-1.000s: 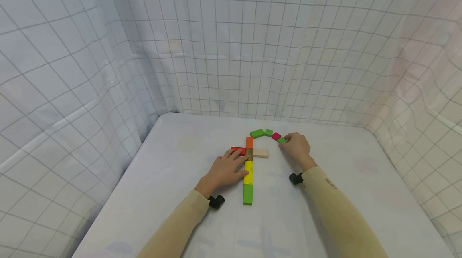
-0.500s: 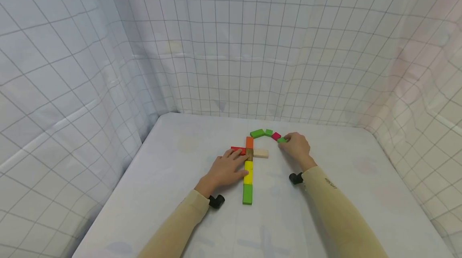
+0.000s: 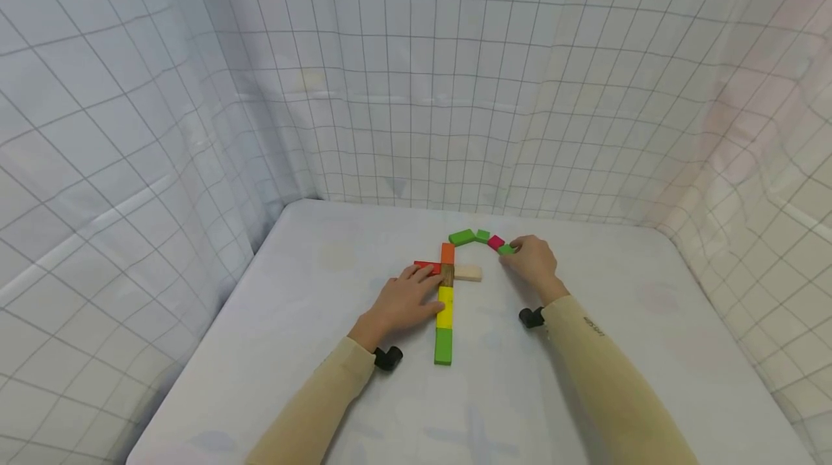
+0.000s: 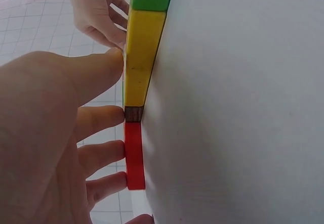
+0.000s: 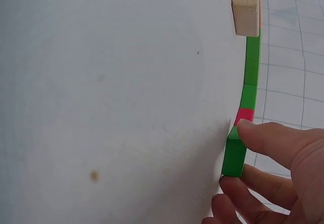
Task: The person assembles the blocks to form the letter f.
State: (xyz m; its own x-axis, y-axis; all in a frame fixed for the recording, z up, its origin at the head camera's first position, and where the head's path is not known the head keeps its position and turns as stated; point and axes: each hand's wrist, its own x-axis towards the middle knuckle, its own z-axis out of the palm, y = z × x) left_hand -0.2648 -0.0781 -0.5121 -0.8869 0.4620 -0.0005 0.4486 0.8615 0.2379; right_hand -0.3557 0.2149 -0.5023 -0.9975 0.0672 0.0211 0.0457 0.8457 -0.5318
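A line of flat blocks lies on the white table: green [image 3: 443,346], yellow [image 3: 445,307], brown [image 3: 447,275] and orange [image 3: 448,253]. A red block [image 3: 426,267] and a plain wooden block [image 3: 468,273] stick out to either side. My left hand [image 3: 425,284] rests flat beside the line, and its straight fingertips [image 4: 117,150] touch the red block [image 4: 134,155], the brown one and the yellow one [image 4: 142,57]. An arc of green [image 3: 462,237], small green [image 3: 482,235] and pink [image 3: 497,242] blocks runs right. My right hand [image 3: 510,252] pinches the small green end block [image 5: 233,150].
White grid-patterned curtains [image 3: 416,89] close in the table [image 3: 312,349] at the back and on both sides. Small black wrist cameras [image 3: 388,357] sit at both sleeves. Bare table surface lies left, right and in front of the blocks.
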